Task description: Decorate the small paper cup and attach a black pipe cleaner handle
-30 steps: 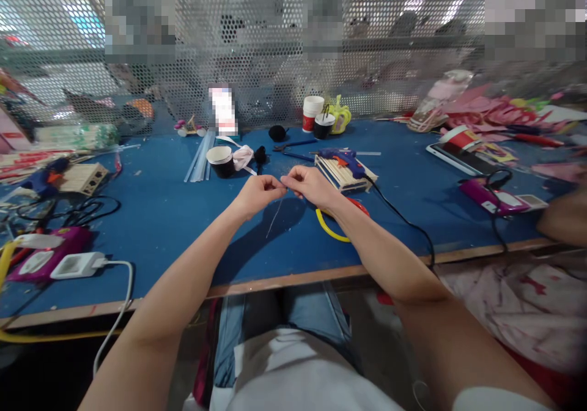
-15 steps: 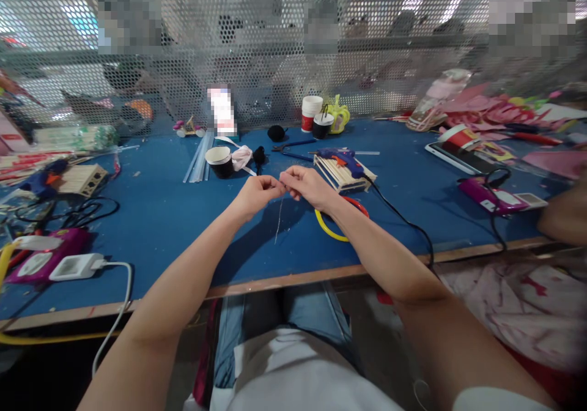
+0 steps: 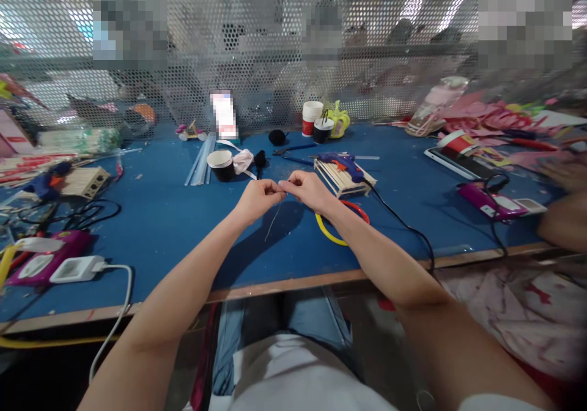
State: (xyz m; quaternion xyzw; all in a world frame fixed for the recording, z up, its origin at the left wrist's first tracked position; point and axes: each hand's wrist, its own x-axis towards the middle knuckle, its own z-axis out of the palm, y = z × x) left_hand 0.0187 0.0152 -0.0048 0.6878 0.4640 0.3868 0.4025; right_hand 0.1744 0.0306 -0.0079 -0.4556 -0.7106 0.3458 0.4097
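Over the blue tabletop my left hand point(image 3: 260, 200) and my right hand point(image 3: 308, 191) meet, fingertips pinched together and nearly touching. Between them they hold a thin pale thread point(image 3: 272, 222), its loose end hanging down below my left fingers. The pinched part of it is too small to make out. A yellow and red ring point(image 3: 329, 231) lies under my right wrist. Just beyond my right hand, a blue glue gun point(image 3: 343, 164) rests on a rack of wooden sticks point(image 3: 334, 181). A black paper cup point(image 3: 222, 170) stands beyond my left hand, beside a white ribbon bundle point(image 3: 243, 160).
Pliers point(image 3: 293, 151), a black ball point(image 3: 277, 137) and stacked cups point(image 3: 312, 117) lie toward the mesh screen point(image 3: 275, 81). Clear glue sticks point(image 3: 200, 165) are left of the cup. Purple power strips point(image 3: 493, 203) sit on both sides. Another person's arm point(image 3: 566, 215) reaches in at right.
My hands stay pinched together, with slight finger movement. The thread's hanging end has swung to the left. The camera view has shifted a little.
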